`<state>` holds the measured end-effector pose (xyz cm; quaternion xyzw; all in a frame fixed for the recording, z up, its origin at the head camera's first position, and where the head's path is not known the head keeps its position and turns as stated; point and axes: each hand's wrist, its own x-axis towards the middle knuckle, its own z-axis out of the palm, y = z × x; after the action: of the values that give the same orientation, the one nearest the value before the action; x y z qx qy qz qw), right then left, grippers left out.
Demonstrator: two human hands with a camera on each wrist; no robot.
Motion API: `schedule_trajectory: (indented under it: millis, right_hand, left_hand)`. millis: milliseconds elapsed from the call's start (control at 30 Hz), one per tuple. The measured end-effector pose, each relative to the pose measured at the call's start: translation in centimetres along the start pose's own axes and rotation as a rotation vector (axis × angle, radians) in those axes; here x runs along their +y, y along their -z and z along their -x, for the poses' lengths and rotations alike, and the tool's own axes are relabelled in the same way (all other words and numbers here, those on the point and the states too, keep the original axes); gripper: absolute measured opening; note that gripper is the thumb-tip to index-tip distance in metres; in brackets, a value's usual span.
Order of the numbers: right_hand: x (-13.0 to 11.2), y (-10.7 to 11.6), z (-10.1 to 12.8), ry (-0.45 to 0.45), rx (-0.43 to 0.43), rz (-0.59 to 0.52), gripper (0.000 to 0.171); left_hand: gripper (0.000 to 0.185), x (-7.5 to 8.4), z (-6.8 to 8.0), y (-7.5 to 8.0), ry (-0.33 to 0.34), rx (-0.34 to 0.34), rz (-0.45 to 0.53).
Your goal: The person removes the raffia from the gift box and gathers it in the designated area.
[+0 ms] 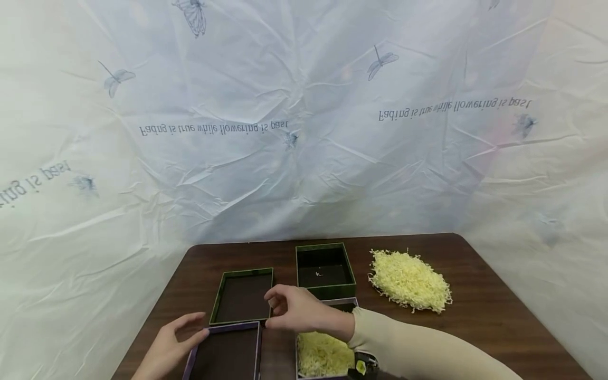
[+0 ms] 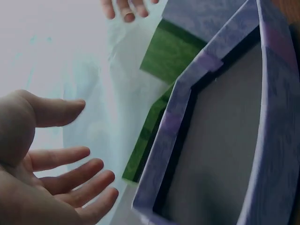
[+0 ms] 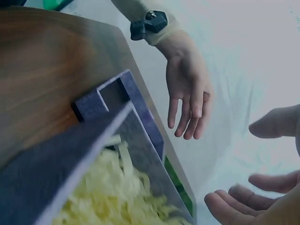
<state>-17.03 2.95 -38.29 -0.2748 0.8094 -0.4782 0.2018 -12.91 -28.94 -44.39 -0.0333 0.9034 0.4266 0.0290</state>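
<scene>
Left hand [image 1: 170, 343] lay open, fingers relaxed, at the near-left corner of the purple lid [image 1: 227, 354]; it held nothing. Right hand [image 1: 304, 312], fingers loosely curled and empty, hovered at the green lid [image 1: 243, 295], near its right corner. Purple box [image 1: 324, 348] already held shred (part full, as far as could be seen). Green box [image 1: 325, 269] was bare of shred; both lids were still off. The loose shred pile [image 1: 409, 279] lay well right, nothing blocking it.

You can read "Fading is true while flowering is past" repeated across the white backdrop sheet [image 1: 304, 126] (mirrored, probably showing through from behind), plus a cut-off copy at left.
</scene>
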Motion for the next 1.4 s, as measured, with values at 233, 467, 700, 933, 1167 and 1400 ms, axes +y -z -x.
schedule_trajectory:
  millis: [233,467,700,933,1167,1400]
  right_hand:
    - [0.4,1.7,1.0,0.078,-0.027,0.123,0.038]
    - [1.2,2.9,2.0,0.095,-0.043,0.156,0.041]
    - [2.6,3.9,2.9,0.123,-0.055,0.236,0.045]
    - [3.7,4.2,3.4,0.183,-0.04,0.322,0.047]
    - [4.5,4.4,4.1,0.202,-0.068,0.351,0.054]
    - [5.7,4.4,4.5,0.21,-0.102,0.399,0.063]
  left_hand:
    - [0.054,2.0,0.0,-1.6,-0.085,-0.034,0.171]
    - [0.055,3.6,-0.4,-2.8,-0.192,-0.109,0.255]
    - [0.056,4.8,-0.8,-4.7,-0.347,-0.217,0.285]
    - [0.057,5.9,-1.3,-6.1,-0.411,-0.284,0.29]
    - [0.059,6.5,-1.6,-7.7,-0.448,-0.33,0.288]
    - [0.06,7.0,-1.5,-9.7,-0.496,-0.404,0.317]
